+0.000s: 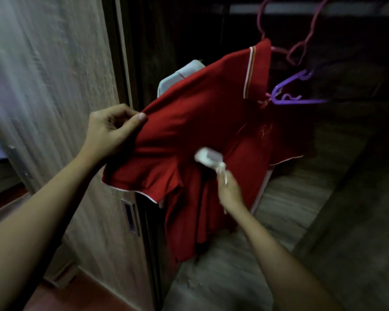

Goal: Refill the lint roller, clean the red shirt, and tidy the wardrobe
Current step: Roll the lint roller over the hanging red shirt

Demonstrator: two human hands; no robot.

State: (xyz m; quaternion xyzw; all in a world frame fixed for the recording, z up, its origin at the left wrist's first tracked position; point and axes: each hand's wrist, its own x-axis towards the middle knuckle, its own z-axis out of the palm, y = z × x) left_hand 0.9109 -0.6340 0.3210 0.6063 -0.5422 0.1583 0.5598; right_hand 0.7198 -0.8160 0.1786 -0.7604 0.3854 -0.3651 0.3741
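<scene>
A red polo shirt (200,122) with white-trimmed collar and sleeves hangs from a pink hanger (279,50) inside the wardrobe. My left hand (112,131) pinches the shirt's left shoulder and pulls the cloth out taut toward me. My right hand (229,189) grips the white handle of a lint roller (208,157), whose head rests against the shirt's front near the middle. The roller and right hand are motion-blurred.
A purple hanger (294,90) hangs bare to the right of the shirt. A pale blue garment (177,77) peeks out behind the shirt. The wooden wardrobe door (54,86) stands at the left, the wardrobe's wood-grain floor (290,198) lies below.
</scene>
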